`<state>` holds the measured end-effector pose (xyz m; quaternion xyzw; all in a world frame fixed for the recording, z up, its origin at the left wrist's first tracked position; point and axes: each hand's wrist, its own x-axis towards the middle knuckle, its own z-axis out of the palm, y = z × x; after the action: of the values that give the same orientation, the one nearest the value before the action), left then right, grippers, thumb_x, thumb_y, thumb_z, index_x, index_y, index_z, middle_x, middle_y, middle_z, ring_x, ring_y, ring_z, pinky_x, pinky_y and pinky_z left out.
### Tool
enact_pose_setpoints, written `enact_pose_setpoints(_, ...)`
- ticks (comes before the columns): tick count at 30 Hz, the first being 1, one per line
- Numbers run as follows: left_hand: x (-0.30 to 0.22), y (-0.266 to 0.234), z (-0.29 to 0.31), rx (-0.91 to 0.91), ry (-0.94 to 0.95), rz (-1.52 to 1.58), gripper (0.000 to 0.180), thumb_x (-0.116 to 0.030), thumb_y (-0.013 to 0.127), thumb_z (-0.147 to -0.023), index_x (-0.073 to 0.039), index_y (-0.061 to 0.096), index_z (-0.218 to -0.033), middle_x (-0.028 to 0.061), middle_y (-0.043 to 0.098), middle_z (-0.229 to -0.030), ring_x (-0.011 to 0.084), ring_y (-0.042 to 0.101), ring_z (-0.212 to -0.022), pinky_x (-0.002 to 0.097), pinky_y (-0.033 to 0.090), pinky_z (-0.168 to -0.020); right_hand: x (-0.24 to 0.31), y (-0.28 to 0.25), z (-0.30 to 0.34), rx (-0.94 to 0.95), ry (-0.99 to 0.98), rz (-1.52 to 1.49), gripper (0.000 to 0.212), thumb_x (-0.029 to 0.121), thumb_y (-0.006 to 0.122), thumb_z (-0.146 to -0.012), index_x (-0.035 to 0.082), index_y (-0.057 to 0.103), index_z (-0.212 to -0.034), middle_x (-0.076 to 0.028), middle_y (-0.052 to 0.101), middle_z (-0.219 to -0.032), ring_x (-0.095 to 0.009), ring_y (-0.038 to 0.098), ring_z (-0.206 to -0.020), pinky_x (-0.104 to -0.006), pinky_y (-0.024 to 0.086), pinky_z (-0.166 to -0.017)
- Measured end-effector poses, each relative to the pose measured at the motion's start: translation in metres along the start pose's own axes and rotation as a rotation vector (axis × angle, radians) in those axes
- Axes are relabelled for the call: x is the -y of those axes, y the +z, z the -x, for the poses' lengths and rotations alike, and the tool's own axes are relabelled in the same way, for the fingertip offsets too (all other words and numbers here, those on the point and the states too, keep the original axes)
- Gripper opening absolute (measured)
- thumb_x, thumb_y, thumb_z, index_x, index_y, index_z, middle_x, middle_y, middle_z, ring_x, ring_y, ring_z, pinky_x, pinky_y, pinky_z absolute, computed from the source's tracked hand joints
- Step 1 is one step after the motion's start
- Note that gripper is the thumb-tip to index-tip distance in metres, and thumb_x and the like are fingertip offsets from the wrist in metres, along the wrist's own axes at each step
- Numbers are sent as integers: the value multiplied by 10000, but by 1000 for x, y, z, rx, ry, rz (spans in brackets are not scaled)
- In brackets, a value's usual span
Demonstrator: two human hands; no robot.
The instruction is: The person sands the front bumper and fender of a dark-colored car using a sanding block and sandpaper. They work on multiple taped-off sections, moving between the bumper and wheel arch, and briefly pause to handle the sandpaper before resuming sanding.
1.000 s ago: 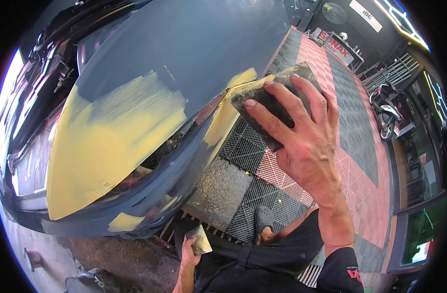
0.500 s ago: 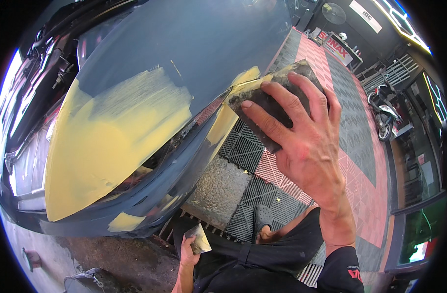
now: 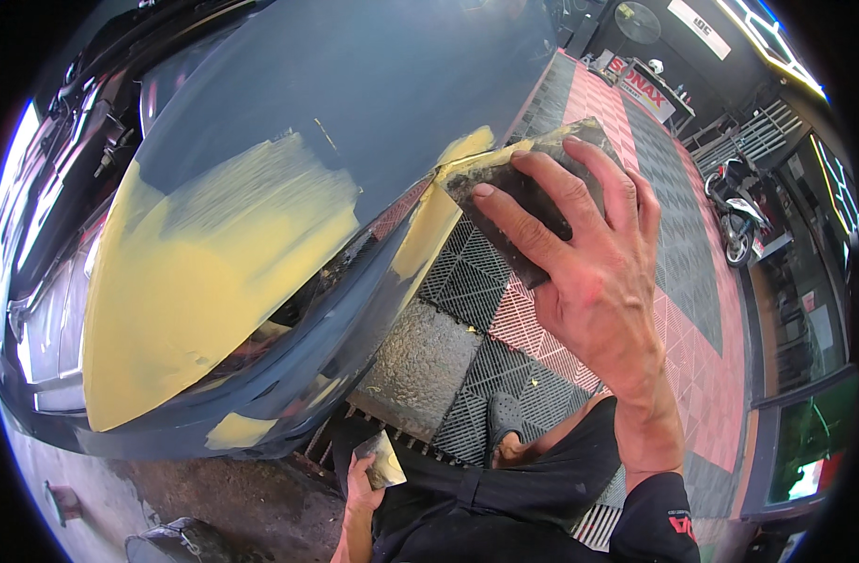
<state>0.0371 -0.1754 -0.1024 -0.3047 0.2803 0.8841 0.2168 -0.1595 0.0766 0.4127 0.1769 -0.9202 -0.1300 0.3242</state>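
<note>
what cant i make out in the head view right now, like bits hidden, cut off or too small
All in the head view:
Right hand: thumb tip, hidden by the dark flat spreader.
Grey-blue car panel: any part directly behind that spreader.
Left hand: most fingers, hidden by the small flat plate.
Dark container: cut off by the lower edge.
Motorbike: fine details, too small.

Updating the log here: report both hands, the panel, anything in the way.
Right hand holding dark flat spreader, left hand holding small square plate. Blue-grey panel partly coated yellow, spreader at its edge. Nothing seen blocking the right hand.
</note>
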Motion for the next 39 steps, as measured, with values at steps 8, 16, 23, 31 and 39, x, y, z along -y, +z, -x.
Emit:
enact_pose_setpoints(8,1,0,-1,12,8,-2,359,-83,594,-1017,-144,669,-1362,45,762,-1233,269,745,-1128,487,617,-1013,-4,6,0,-15,2,-17,762,30,841,-778,366,763,-1457,5,649,-1555,-358,533,-1498,-601,388,-1213)
enact_pose_setpoints(16,-2,8,1,-2,6,-10,352,-80,586,-1021,-142,666,-1359,50,764,-1237,275,749,-1131,491,617,-1017,-2,4,3,4,43,-32,805,-8,812,-767,373,753,-1474,5,636,-1575,-361,526,-1506,-590,382,-1231)
enact_pose_setpoints(23,-3,10,3,1,3,26,307,-35,633,-1011,-125,703,-1295,39,774,-1197,254,751,-1120,456,613,-1008,0,8,3,-9,53,-26,804,16,833,-767,379,749,-1479,7,635,-1576,-359,522,-1511,-593,376,-1230)
enact_pose_setpoints(31,-5,12,6,-14,-5,17,291,-37,629,-1009,-124,708,-1275,43,777,-1198,254,753,-1116,456,614,-1005,6,6,5,10,40,-15,812,53,867,-743,371,749,-1481,7,629,-1575,-351,532,-1493,-585,383,-1213)
enact_pose_setpoints(39,-7,18,8,-19,-5,22,300,-35,626,-1002,-117,711,-1278,45,778,-1196,257,755,-1111,449,612,-1010,6,7,9,-5,59,-18,843,5,832,-727,360,748,-1487,3,636,-1567,-356,533,-1489,-575,388,-1207)
